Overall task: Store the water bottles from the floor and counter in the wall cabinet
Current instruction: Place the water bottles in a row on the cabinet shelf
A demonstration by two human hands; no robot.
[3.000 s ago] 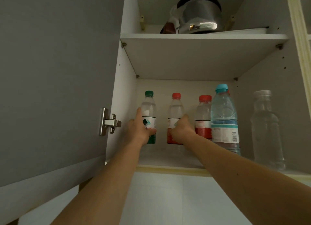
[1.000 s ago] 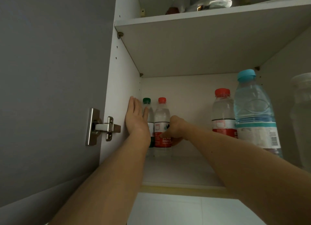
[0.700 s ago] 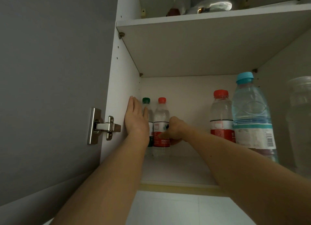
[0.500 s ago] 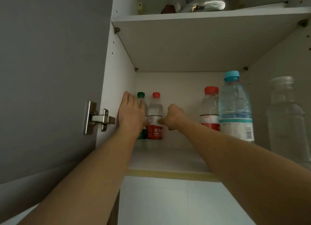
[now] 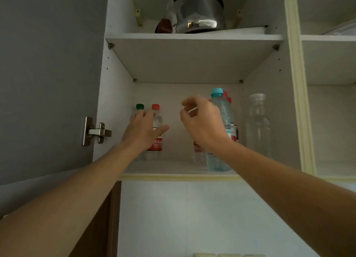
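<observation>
A person is reaching both bare arms into the open wall cabinet (image 5: 115, 95), where water bottles are standing upright on its lower shelf: the left hand (image 5: 143, 130), fingers straight, is hovering before the green-capped bottle (image 5: 139, 107) and red-capped bottle (image 5: 157, 120); the right hand (image 5: 202, 122), loosely curled, is grasping nothing beside the blue-capped bottle (image 5: 221, 106)

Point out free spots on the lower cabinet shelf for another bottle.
Bare shelf lies mid-shelf, between the red-cap bottle at left and the blue-cap bottle at right. Left back corner is crowded: green-cap bottle beside the red-cap one. Right side is packed with the blue-cap bottle, red-capped bottles behind it, and the clear bottle.
</observation>
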